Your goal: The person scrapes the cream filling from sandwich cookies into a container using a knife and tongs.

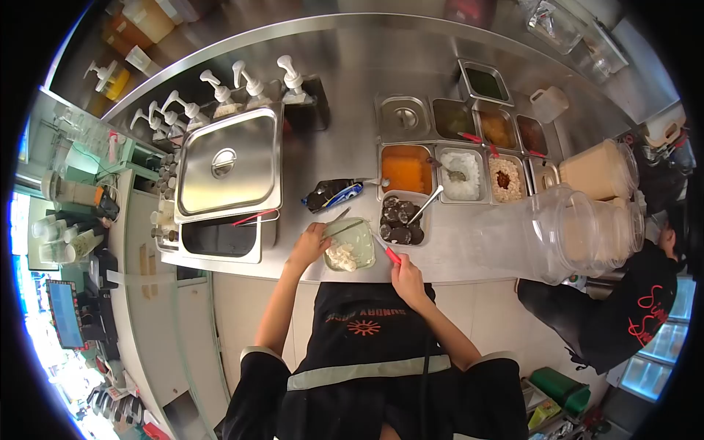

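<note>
A pale green square dish (pixel 367 258) at the front edge of the counter holds a white, crumbly or creamy mass (pixel 343 257). My left hand (pixel 314 243) is closed at the dish's left side. From its fingers a thin metal utensil (pixel 339 229) reaches over the dish; its exact kind is unclear. My right hand (pixel 407 277) grips the red handle of a knife-like tool (pixel 389 251), its pale blade pointing to the dish's right rim. Just behind that blade stands a container of dark round cookies (pixel 400 218) with a spoon in it. A dark blue cookie packet (pixel 334 195) lies behind the dish.
Metal topping pans (pixel 407 170) with orange, white and grainy contents line the back right. Large clear plastic tubs (pixel 539 233) crowd the right side. At left stand a big lidded steel pan (pixel 227 165) and pump bottles (pixel 292 77). A co-worker (pixel 620 308) is at far right.
</note>
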`<action>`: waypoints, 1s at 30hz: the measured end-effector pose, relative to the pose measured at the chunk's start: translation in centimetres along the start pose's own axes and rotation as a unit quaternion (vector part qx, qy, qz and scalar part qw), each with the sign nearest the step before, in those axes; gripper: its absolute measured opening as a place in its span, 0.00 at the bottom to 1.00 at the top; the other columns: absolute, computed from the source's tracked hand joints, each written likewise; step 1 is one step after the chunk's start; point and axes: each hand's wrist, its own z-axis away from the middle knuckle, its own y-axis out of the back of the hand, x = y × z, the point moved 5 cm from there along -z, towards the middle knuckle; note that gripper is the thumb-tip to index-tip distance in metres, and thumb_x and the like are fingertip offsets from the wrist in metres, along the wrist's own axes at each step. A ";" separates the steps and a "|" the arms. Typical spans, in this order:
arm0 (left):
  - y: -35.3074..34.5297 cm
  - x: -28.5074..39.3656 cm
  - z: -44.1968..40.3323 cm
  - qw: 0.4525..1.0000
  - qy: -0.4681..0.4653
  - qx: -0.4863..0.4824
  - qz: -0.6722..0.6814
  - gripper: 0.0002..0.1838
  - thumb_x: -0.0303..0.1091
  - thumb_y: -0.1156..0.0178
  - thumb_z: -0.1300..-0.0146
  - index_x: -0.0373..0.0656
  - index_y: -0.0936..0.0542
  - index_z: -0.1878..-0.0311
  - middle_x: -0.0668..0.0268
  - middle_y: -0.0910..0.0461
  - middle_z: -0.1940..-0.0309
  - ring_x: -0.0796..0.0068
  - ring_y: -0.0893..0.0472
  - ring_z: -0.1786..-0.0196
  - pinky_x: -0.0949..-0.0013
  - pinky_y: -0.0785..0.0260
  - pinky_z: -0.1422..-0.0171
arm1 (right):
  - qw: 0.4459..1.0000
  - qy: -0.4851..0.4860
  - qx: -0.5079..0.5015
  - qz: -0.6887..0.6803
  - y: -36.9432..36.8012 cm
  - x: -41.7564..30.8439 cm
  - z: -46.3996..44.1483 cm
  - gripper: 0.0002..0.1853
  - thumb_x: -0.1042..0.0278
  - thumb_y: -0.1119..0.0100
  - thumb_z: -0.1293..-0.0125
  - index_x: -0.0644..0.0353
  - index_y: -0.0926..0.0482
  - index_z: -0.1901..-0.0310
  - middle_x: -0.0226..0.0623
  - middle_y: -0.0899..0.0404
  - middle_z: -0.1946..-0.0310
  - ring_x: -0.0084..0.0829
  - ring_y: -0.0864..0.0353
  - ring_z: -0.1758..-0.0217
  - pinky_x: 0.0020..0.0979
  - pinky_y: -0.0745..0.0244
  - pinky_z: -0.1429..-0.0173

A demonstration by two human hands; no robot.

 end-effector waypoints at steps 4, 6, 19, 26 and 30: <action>-0.3 -1.1 0.5 0.994 0.063 -0.052 0.068 0.18 0.32 0.41 0.47 0.36 0.30 0.55 0.51 0.23 0.65 0.52 0.22 0.62 0.59 0.28 0.61 | 1.000 -0.026 -0.004 0.006 0.2 0.7 0.6 0.12 0.72 0.53 0.41 0.66 0.37 0.57 0.56 0.25 0.75 0.56 0.25 0.71 0.50 0.30 0.67; 0.4 -0.9 0.8 0.993 0.077 -0.058 0.071 0.17 0.31 0.42 0.47 0.36 0.30 0.54 0.52 0.22 0.65 0.53 0.22 0.62 0.59 0.28 0.63 | 1.000 -0.024 0.006 0.003 0.1 1.0 0.6 0.12 0.72 0.53 0.41 0.66 0.37 0.57 0.56 0.25 0.75 0.56 0.25 0.71 0.49 0.30 0.67; 1.2 4.1 -6.3 0.922 -0.163 0.014 -0.351 0.08 0.32 0.47 0.47 0.48 0.25 0.63 0.70 0.24 0.70 0.73 0.23 0.63 0.65 0.34 0.56 | 0.993 0.052 -0.103 0.011 -2.9 1.7 0.3 0.09 0.73 0.52 0.43 0.64 0.34 0.61 0.53 0.25 0.72 0.54 0.25 0.69 0.49 0.30 0.66; 0.2 3.3 -8.5 0.919 -0.209 -0.040 -0.331 0.12 0.30 0.48 0.49 0.52 0.23 0.61 0.71 0.23 0.67 0.72 0.24 0.59 0.63 0.36 0.54 | 0.991 0.041 -0.123 0.012 -2.7 1.6 0.2 0.09 0.71 0.51 0.44 0.62 0.34 0.61 0.52 0.25 0.71 0.54 0.25 0.68 0.49 0.30 0.65; 0.5 3.4 -8.6 0.924 -0.212 -0.064 -0.311 0.10 0.33 0.47 0.47 0.53 0.23 0.61 0.73 0.22 0.65 0.74 0.23 0.58 0.64 0.36 0.52 | 0.992 0.041 -0.120 0.017 -2.7 1.6 0.4 0.10 0.71 0.51 0.44 0.62 0.34 0.61 0.51 0.24 0.71 0.54 0.25 0.68 0.49 0.29 0.65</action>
